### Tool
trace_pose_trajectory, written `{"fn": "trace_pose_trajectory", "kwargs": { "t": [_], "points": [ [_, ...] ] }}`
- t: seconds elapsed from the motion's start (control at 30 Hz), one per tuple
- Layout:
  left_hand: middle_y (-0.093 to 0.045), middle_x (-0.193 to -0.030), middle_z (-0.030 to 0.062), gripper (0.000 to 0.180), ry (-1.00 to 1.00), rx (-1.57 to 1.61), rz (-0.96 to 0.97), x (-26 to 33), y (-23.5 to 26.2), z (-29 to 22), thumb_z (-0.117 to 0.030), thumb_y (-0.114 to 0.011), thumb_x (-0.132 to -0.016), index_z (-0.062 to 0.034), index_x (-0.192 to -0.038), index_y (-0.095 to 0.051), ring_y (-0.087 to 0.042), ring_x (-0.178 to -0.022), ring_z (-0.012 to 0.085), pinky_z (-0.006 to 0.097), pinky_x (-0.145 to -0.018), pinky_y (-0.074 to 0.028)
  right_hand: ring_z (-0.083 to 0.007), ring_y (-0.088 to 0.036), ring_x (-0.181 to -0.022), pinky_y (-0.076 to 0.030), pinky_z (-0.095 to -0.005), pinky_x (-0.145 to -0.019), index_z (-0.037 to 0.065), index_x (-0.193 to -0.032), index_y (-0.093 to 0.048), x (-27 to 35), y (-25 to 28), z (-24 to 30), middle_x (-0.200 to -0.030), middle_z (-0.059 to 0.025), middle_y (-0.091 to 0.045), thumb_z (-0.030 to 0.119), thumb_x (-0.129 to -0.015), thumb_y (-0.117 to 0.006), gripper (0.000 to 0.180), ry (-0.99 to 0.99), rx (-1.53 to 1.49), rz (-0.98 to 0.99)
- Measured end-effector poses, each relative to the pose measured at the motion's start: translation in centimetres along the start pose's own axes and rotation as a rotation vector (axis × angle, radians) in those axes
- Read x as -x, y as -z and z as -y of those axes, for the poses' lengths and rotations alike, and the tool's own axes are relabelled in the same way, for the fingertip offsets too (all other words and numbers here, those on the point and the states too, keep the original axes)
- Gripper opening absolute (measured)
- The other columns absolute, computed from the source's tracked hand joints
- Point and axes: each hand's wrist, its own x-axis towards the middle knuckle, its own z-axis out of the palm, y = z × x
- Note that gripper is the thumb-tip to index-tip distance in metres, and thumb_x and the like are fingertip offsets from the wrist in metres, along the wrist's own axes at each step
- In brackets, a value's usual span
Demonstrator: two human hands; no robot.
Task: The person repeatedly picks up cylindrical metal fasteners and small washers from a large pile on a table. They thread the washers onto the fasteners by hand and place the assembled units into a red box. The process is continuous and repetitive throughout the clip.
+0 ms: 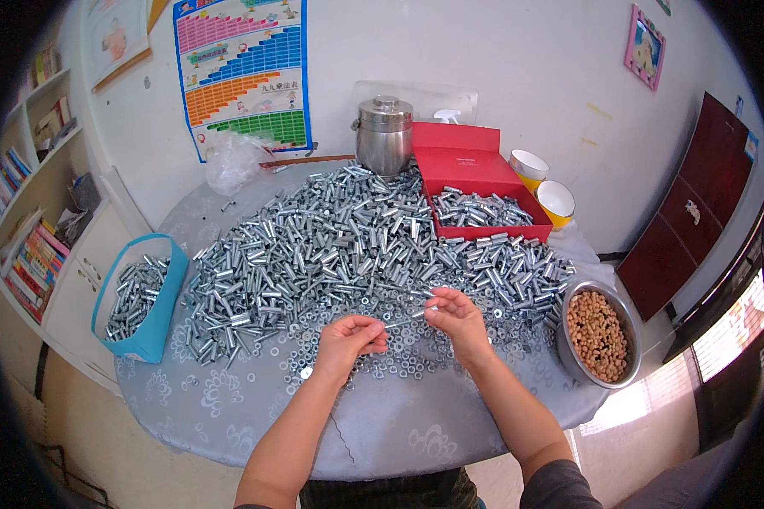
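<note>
Your right hand pinched one end of a thin, silver metal bolt between thumb and fingertips, the other fingers curled loosely. Your left hand met the bolt's other end with its fingers bunched tight together; whether they gripped a nut there could not be told. The bolt lay almost level between both hands, just above the scattered small silver nuts at the near edge of the great heap of silver metal sleeves and bolts covering the round grey patterned table.

Taking that heap as the landmark: to its left, a blue fabric bin hung at the table edge, partly filled with the same silver parts. Behind the heap to the right sat an open red cardboard box, lid upright, with more silver parts inside. Beside that box stood a lidded round steel pot. Right of the heap, a steel bowl held brown nuts or beans. On the wall behind the heap hung a rectangular poster with pink, blue, orange and green stepped blocks.
</note>
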Motion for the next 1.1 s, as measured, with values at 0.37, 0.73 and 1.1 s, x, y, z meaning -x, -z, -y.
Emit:
{"fn": "trace_pose_trajectory", "kwargs": {
  "t": [0.37,0.73,1.1],
  "points": [
    [-0.063,-0.08,0.0144,0.017,-0.017,-0.067,-0.008,0.6,-0.8,-0.6,-0.008,-0.059,-0.081,0.0049,-0.091,-0.06,-0.063,-0.07,0.0195,0.028,-0.061,-0.054,-0.0097,-0.055,-0.084,-0.047,-0.0224,-0.074,0.003,-0.103,-0.052,0.5,-1.0,-0.2,-0.088,-0.0028,-0.056,-0.006,-0.072,-0.063,0.033,0.032,0.139,0.116],
    [-0.062,-0.088,0.0163,0.023,0.032,-0.083,0.099,1.0,-1.8,-0.3,-0.011,-0.054,-0.085,0.0072,-0.099,-0.057,-0.064,-0.076,0.0222,0.027,-0.062,-0.054,-0.0114,-0.054,-0.087,-0.046,-0.024,-0.075,0.002,-0.106,-0.053,1.3,-2.2,-1.3,-0.095,-0.0053,-0.055,-0.003,-0.075,-0.061,0.032,0.055,0.129,0.219],
    [-0.062,-0.086,0.0181,0.022,0.016,0.015,-0.058,0.2,-0.3,-0.9,-0.011,-0.054,-0.084,0.0069,-0.097,-0.056,-0.064,-0.073,0.0231,0.028,-0.062,-0.054,-0.0262,-0.055,-0.08,-0.044,-0.0372,-0.071,0.006,-0.08,-0.065,0.1,0.9,0.6,-0.082,-0.0065,-0.06,0.008,-0.067,-0.063,0.013,0.613,1.252,0.466]
  ]
}}
